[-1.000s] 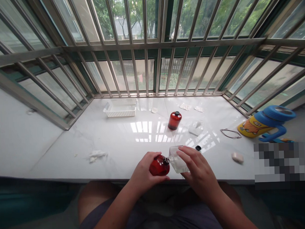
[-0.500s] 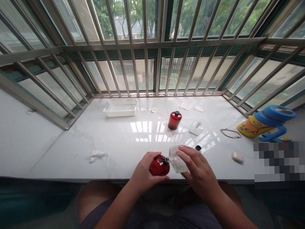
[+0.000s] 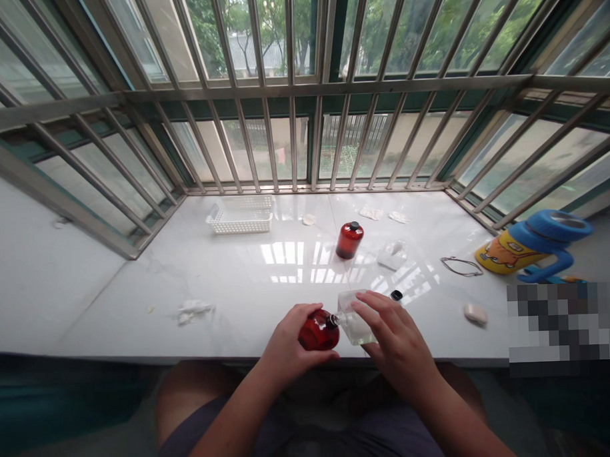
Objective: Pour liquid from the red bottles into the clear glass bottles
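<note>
My left hand (image 3: 289,341) is closed round a red glass bottle (image 3: 318,330), tilted with its dark neck pointing right. In my right hand (image 3: 396,325) is a clear square glass bottle (image 3: 354,327), tipped so that its mouth meets the red bottle's neck. Some liquid shows inside the clear bottle; whether it is flowing I cannot tell. A small black cap (image 3: 396,295) lies on the white counter just beyond my right fingers. Farther back stands a second red bottle (image 3: 350,241), upright, with a black cap on.
On the white counter (image 3: 247,294) are a white plastic basket (image 3: 242,217), crumpled tissue (image 3: 194,311), a white packet (image 3: 392,254), a cord loop (image 3: 461,266) and a pinkish bar (image 3: 475,314). A blue and yellow jug (image 3: 520,244) stands right. Metal bars (image 3: 290,90) front the window.
</note>
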A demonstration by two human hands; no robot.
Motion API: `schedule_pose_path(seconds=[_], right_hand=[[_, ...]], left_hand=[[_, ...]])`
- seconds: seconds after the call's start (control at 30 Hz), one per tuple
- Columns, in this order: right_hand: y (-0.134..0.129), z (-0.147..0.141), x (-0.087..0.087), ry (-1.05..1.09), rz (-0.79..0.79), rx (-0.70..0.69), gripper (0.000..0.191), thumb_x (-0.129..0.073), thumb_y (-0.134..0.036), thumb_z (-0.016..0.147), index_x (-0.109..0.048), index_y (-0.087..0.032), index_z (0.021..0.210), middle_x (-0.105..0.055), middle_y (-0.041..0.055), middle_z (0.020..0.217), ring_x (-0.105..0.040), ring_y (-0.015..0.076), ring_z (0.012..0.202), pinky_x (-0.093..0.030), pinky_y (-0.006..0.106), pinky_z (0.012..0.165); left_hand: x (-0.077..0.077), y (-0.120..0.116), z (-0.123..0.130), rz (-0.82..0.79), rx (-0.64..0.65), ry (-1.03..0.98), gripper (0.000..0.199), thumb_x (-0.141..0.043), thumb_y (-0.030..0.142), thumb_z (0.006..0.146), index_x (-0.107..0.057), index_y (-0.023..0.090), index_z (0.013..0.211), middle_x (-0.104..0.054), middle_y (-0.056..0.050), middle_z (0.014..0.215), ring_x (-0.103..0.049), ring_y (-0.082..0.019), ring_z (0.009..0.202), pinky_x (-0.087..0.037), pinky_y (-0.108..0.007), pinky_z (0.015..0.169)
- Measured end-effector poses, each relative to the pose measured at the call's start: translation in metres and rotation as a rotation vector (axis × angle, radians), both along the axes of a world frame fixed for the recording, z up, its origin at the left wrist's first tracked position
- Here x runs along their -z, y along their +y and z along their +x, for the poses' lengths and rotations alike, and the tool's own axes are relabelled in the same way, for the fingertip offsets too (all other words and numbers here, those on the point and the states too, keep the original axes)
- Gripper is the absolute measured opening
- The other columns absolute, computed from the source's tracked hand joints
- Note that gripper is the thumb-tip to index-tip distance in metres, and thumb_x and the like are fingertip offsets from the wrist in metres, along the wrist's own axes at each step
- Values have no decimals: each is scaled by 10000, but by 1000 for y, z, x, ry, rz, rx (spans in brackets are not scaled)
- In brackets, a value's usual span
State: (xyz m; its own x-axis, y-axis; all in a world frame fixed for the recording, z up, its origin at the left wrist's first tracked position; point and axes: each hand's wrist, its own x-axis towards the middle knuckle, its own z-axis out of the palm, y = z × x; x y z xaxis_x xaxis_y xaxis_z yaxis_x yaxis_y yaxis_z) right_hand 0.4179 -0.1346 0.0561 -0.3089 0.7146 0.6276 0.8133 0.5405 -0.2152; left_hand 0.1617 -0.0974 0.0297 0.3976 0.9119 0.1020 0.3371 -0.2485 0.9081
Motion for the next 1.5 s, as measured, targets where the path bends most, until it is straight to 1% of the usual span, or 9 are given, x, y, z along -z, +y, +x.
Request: schedule_pose_path(seconds=[0.17, 0.33, 0.53, 0.8, 1.0, 1.4, 1.5], right_hand=[[1, 0, 2, -12, 3, -1, 697, -550, 28, 858, -562, -252, 1495, -666, 121, 1442, -616, 342, 1365, -564, 561, 1079], [1, 0, 2, -25, -2, -14, 667, -557, 45, 868, -563, -217, 1481, -655, 137, 1454, -592, 347, 1384, -545, 558, 1095], [2, 0, 3, -29, 4, -14, 641, -554, 33, 897, -556, -224, 1485, -653, 133, 1457, -587, 343, 1384, -542, 555, 1086], [1, 0, 3, -36, 6, -18, 644, -551, 49, 888, -562, -208, 1479, -649, 140, 1460, -578, 345, 1394, -533, 547, 1093], [2, 0, 3, -33, 11, -20, 639, -553, 41, 897, -565, -212, 1484, -650, 134, 1459, -579, 344, 1390, -523, 539, 1100], [3, 1, 4, -32, 29, -14, 592, -579, 14, 942, -571, -221, 1485, -655, 129, 1457, -582, 338, 1392, -512, 530, 1107], [3, 0, 3, -36, 35, -16, 577, -582, 18, 945, -579, -207, 1476, -655, 135, 1455, -579, 340, 1393, -510, 528, 1106]], left_hand=[[3, 0, 0, -19, -25, 22, 879, -1029, 423, 643, -637, 308, 1421, -717, -89, 1379, -691, -345, 1274, -559, -530, 1135], [5, 0, 0, -24, -24, 23, 882, -1032, 407, 641, -637, 305, 1422, -718, -85, 1387, -690, -340, 1282, -558, -517, 1140], [6, 0, 0, -32, -18, 21, 884, -1030, 404, 647, -627, 299, 1427, -711, -83, 1394, -683, -331, 1285, -548, -513, 1147], [7, 1, 0, -39, -15, 14, 888, -1025, 419, 658, -618, 303, 1438, -710, -83, 1395, -681, -332, 1283, -544, -517, 1149], [8, 1, 0, -34, -18, 10, 888, -1025, 432, 651, -630, 298, 1435, -716, -81, 1388, -685, -331, 1278, -547, -498, 1147], [10, 2, 1, -37, -11, 9, 893, -1029, 409, 652, -626, 301, 1442, -712, -73, 1393, -682, -323, 1280, -541, -487, 1152], [9, 2, 0, -34, -9, 11, 894, -1028, 408, 652, -625, 301, 1442, -713, -73, 1391, -682, -324, 1278, -544, -485, 1148]])
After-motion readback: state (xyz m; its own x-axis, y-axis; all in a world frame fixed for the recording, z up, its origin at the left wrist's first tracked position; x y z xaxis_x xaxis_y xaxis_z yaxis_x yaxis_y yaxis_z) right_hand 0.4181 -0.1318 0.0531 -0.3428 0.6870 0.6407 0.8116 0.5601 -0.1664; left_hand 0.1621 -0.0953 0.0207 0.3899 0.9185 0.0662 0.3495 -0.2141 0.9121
